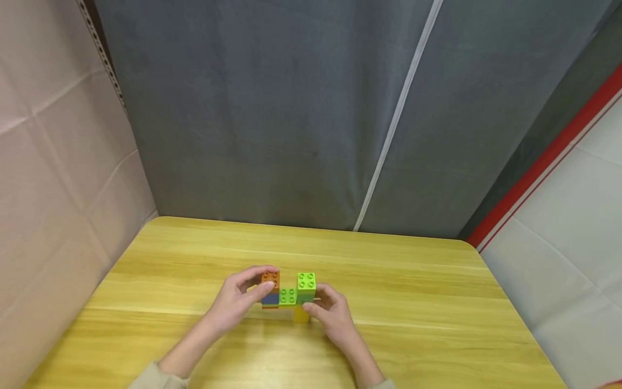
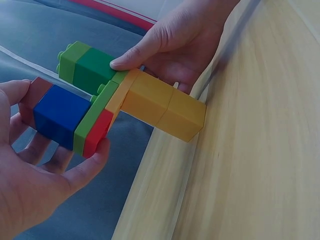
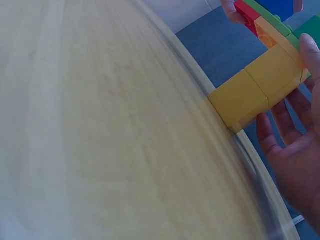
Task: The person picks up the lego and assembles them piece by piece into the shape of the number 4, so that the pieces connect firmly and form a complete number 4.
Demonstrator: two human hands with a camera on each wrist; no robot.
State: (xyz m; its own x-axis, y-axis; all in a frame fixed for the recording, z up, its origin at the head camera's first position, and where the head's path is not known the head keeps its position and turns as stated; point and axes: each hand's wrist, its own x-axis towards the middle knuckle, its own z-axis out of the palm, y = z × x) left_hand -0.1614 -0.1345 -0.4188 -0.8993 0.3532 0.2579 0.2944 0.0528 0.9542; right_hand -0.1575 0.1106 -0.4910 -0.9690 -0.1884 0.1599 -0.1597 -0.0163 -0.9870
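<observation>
A toy-brick build stands upright on the table, its column of yellow bricks point(image 2: 162, 105) at the bottom. Across the column lies a light green plate point(image 1: 287, 296), with a red brick point(image 2: 98, 132) and an orange brick point(image 3: 270, 34) beneath it. On the plate's left end a blue brick point(image 2: 60, 117) carries an orange-brown brick point(image 1: 270, 277); on its right end a dark green brick point(image 2: 93, 67) carries a light green one point(image 1: 306, 280). My left hand point(image 1: 234, 300) grips the left stack from top to underside. Around the right stack's base, my right hand point(image 1: 335, 316) holds with thumb in front.
The wooden table point(image 1: 413, 302) extends around the build on all sides. A grey curtain point(image 1: 267, 119) hangs behind its far edge, with pale cloth point(image 1: 53, 162) at the left and a white, red-edged panel point(image 1: 573, 216) at the right.
</observation>
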